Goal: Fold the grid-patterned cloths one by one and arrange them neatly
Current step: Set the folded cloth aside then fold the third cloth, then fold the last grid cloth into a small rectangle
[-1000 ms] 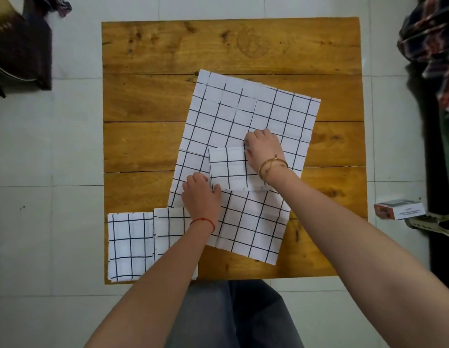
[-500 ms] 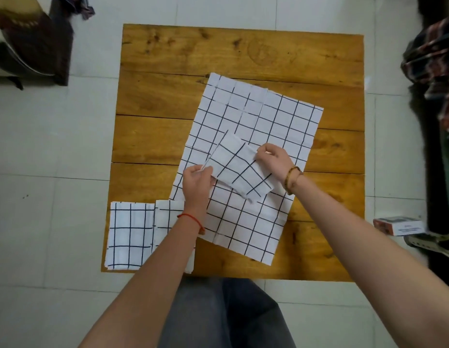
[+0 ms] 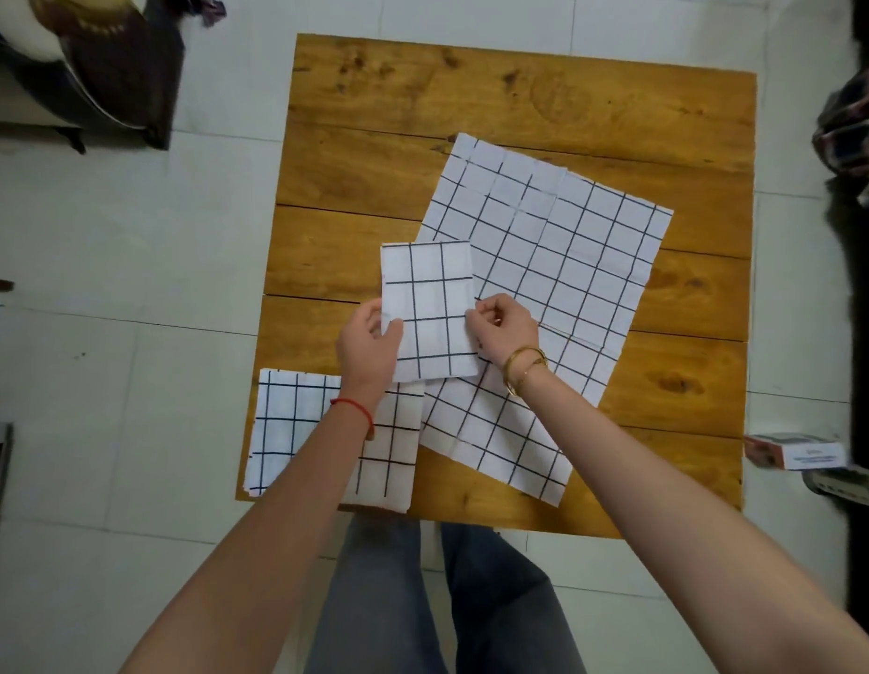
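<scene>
Item 1, folded cloth [image 3: 430,311]: a small white rectangle with a dark grid, long side running away from you, held between your two hands above the middle-left of the wooden surface [image 3: 471,104]. Your left hand [image 3: 369,345] grips its left edge, thumb on top and fingers curled underneath. Your right hand [image 3: 505,328] pinches its right edge, fingers curled in against the fabric.

Item 2, unfolded cloths [image 3: 554,265]: large grid sheets lying spread and tilted on the right half of the surface, overlapping one another; how many lie there you cannot tell. The held piece overlaps their left border.

Item 3, folded stack [image 3: 286,420]: grid-patterned pieces lying flat at the near left corner of the surface, partly hidden under your left forearm. A second folded piece [image 3: 393,440] lies just beside it to the right, touching the near edge of the spread sheets.

Item 4, wristwear: a red string [image 3: 354,408] on your left wrist, a gold bangle [image 3: 522,369] on your right.

Item 5, surroundings: pale tiled floor [image 3: 131,381] around the surface; a small box [image 3: 795,452] on the floor off the right edge; your grey trousers [image 3: 423,600] below.
</scene>
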